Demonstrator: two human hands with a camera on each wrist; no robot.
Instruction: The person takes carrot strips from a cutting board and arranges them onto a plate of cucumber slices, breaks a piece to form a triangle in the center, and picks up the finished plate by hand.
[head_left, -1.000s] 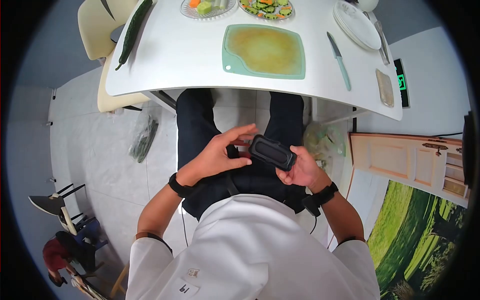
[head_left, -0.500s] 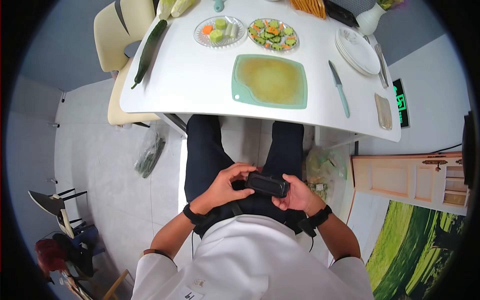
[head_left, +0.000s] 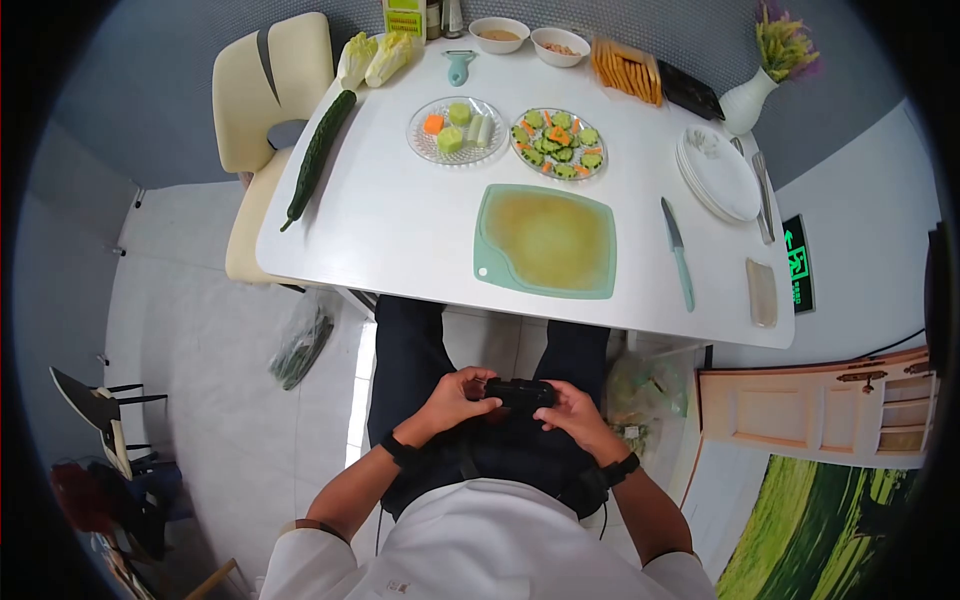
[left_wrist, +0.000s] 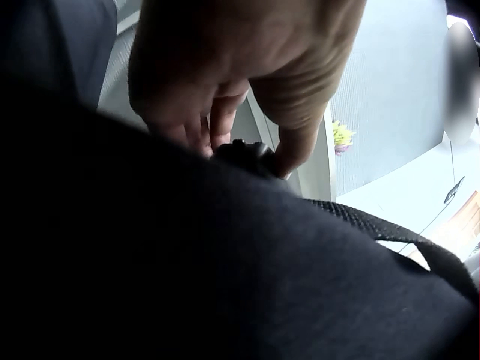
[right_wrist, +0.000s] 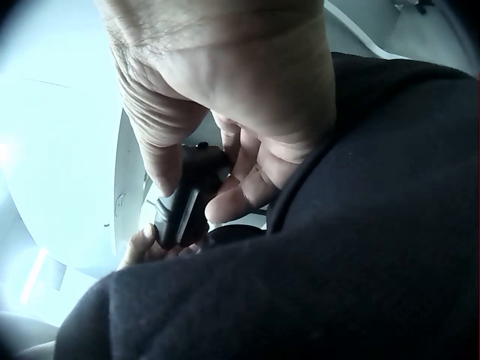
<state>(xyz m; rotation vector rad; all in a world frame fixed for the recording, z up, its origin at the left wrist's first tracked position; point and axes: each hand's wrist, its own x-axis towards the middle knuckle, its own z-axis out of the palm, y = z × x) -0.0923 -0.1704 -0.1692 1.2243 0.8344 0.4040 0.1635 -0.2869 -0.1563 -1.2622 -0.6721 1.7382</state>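
A small black device (head_left: 520, 393) is held over the person's lap, below the table edge. The left hand (head_left: 455, 400) pinches its left end between thumb and fingers; the right hand (head_left: 578, 415) grips its right end. In the left wrist view the left hand (left_wrist: 240, 67) has thumb and fingers on either side of the dark device (left_wrist: 247, 155), partly hidden by dark cloth. The right wrist view shows the right hand (right_wrist: 225, 97) with its thumb along the black device (right_wrist: 184, 199) and fingers curled at the other side.
On the white table (head_left: 400, 230) lie a green cutting board (head_left: 548, 242), a knife (head_left: 678, 255), a cucumber (head_left: 320, 160), a plate of cut vegetables (head_left: 458, 131), a plate of cucumber slices (head_left: 560, 144) and stacked white plates (head_left: 718, 173). A cream chair (head_left: 262, 190) stands at the left.
The head view has tilted up, showing more of the table's far side. Both hands still hold the device, which is turned from its broad face to a thinner edge and lies more level.
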